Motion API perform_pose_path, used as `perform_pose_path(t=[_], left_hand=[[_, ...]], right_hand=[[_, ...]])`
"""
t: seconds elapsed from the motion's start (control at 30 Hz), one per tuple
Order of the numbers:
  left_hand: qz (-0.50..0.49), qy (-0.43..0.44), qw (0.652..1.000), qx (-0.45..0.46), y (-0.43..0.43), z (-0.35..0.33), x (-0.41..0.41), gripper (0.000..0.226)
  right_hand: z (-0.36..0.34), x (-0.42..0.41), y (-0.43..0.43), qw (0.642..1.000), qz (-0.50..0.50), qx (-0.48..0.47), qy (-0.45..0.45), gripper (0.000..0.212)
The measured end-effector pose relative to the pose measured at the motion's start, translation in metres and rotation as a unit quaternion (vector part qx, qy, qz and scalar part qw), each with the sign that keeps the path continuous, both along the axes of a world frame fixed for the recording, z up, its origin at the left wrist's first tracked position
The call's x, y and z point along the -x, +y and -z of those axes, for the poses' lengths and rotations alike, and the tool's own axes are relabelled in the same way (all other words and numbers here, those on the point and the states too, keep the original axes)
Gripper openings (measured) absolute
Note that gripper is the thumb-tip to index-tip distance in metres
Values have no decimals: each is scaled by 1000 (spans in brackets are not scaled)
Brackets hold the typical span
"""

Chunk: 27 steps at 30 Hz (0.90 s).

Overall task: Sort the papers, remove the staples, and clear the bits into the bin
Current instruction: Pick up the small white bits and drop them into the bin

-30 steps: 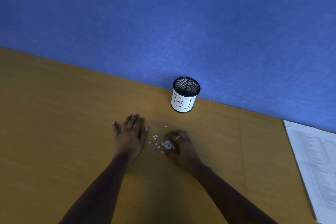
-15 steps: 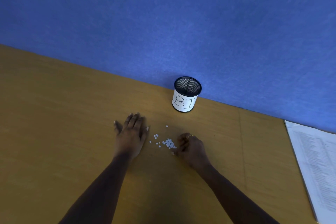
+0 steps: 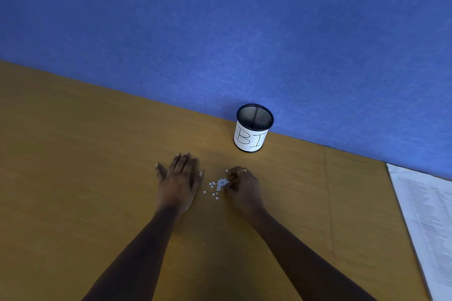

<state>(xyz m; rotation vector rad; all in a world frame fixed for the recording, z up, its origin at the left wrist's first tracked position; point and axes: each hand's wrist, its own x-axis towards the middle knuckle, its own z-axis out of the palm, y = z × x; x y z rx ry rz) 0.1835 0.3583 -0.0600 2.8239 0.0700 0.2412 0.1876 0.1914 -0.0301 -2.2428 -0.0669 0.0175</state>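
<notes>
A small heap of white paper bits (image 3: 218,185) lies on the wooden desk (image 3: 73,178) between my two hands. My left hand (image 3: 179,179) lies flat on the desk just left of the bits, fingers straight. My right hand (image 3: 242,184), with a ring on one finger, has its fingers curled down against the right side of the heap; I cannot tell whether it holds any bits. The black mesh bin (image 3: 253,128), wrapped in white paper lettered "BI", stands upright behind the hands against the blue wall.
A stack of printed white papers (image 3: 425,222) lies along the desk's right edge. The blue wall (image 3: 220,32) closes off the back of the desk. One stray bit (image 3: 204,244) lies nearer to me.
My right hand drew back to the right, then returned to the heap and pushed the bits closer together. My left hand stayed flat in place.
</notes>
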Motion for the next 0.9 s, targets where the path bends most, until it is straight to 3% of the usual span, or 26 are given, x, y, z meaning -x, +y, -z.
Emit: perform_pose_path(t=[0.27,0.37,0.43,0.7,0.9], left_hand=[[1,9,1000,1,-1,-1,0,78],[2,-2,1000,9,-1,-1,-1,75],[5,-8,1000,10,-1,-1,0,73],[4,-4,1000,12,-1,-2,1,76],[1,-3,1000,11,-1,-2,1,76]], right_hand=[[8,13,1,992,-78,87,-54,42],[13,16,9,970,-148,184,-56,51],[14,21,17,962,-137,228,-59,47],[4,32,16,919,-217,312,-110,46],[0,25,5,908,-256,311,-117,37]])
